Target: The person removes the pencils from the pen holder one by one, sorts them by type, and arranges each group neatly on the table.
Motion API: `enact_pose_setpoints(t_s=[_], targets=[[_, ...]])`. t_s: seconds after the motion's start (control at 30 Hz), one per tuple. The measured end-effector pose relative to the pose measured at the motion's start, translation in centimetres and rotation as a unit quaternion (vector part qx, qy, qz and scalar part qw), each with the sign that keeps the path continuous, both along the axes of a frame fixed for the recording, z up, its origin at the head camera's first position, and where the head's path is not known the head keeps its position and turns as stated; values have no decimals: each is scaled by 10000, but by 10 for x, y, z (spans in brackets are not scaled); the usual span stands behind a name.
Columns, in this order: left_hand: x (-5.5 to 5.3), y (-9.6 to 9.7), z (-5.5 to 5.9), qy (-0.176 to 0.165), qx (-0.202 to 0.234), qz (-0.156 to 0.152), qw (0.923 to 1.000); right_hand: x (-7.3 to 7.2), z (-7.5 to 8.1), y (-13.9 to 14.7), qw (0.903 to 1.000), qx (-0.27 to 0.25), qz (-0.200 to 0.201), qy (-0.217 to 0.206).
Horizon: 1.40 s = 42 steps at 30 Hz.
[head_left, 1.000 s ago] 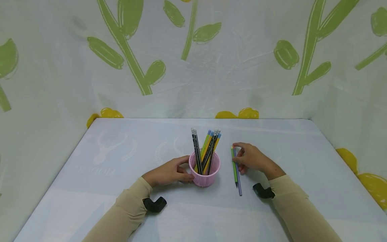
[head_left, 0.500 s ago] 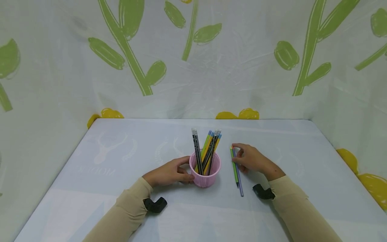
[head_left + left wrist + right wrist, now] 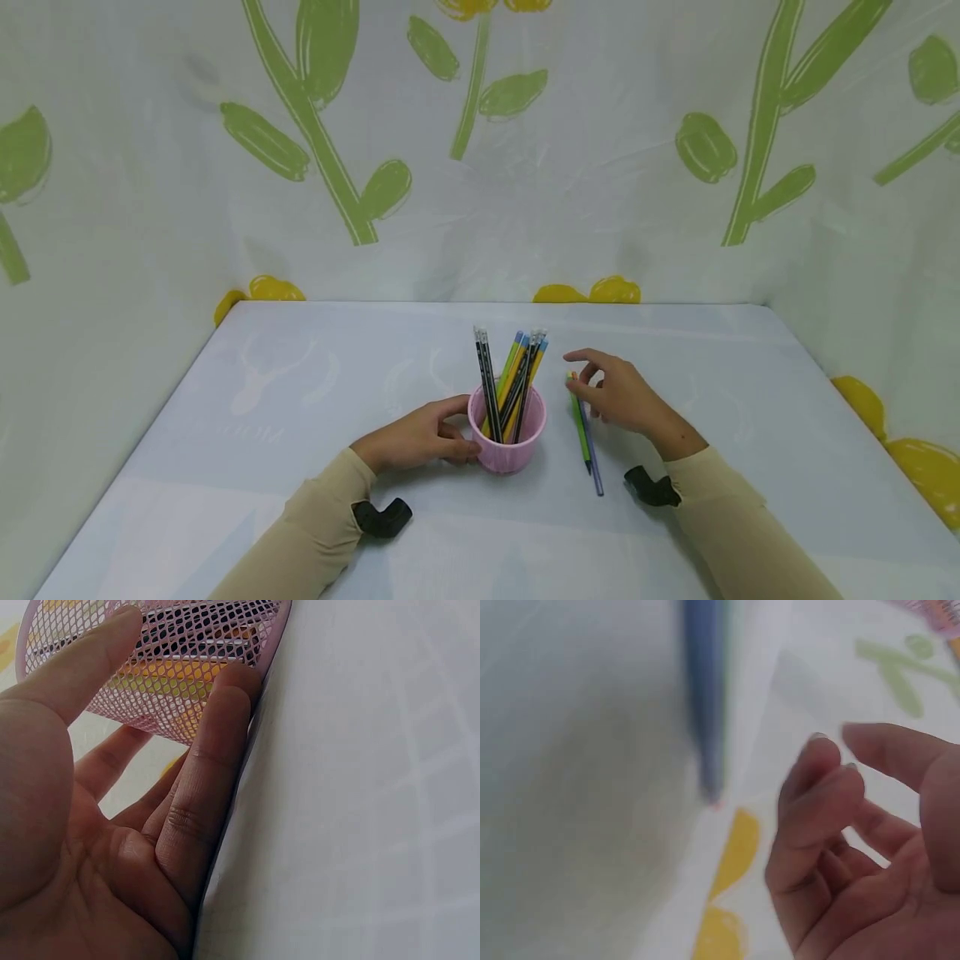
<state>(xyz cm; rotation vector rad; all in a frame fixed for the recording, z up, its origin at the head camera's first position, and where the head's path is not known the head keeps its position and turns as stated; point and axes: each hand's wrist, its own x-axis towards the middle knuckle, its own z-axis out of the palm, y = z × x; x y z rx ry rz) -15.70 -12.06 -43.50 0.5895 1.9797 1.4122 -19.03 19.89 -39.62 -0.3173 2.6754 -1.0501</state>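
Soft, even light is covering the tabletop [image 3: 480, 550], a faint shadow lying beside the right sleeve [image 3: 738, 521]. The right wrist view is blurring the blue pencil [image 3: 703, 682].

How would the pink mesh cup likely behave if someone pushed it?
The pink mesh cup is probably light for its size, its wall being full of openings. It could tip if pushed high up, since pencils rise well above it. The left hand, with thumb and fingers at its side, would likely steady it.
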Motion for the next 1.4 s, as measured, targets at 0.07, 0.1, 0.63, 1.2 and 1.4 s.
enact_pose_setpoints(t_s=[0.07, 0.1, 0.63, 1.2, 1.4], targets=[[1, 0, 0, -1, -9, 33, 10000, 5, 6, -5, 9995, -200, 45, 236], [1, -1, 0, 1, 1, 48, 10000, 8, 10, -8, 9990, -302, 48, 322], [3, -3, -1, 1, 39, 90, 10000, 37, 28, -38, 9713, -2170, -204, 947], [2, -2, -1, -30, 122, 41, 9999, 43, 23, -45, 9648, -2127, 135, 1543], [2, -1, -1, -18, 180, -3, 9998, 44, 23, -43, 9622, -2086, 201, 1739]])
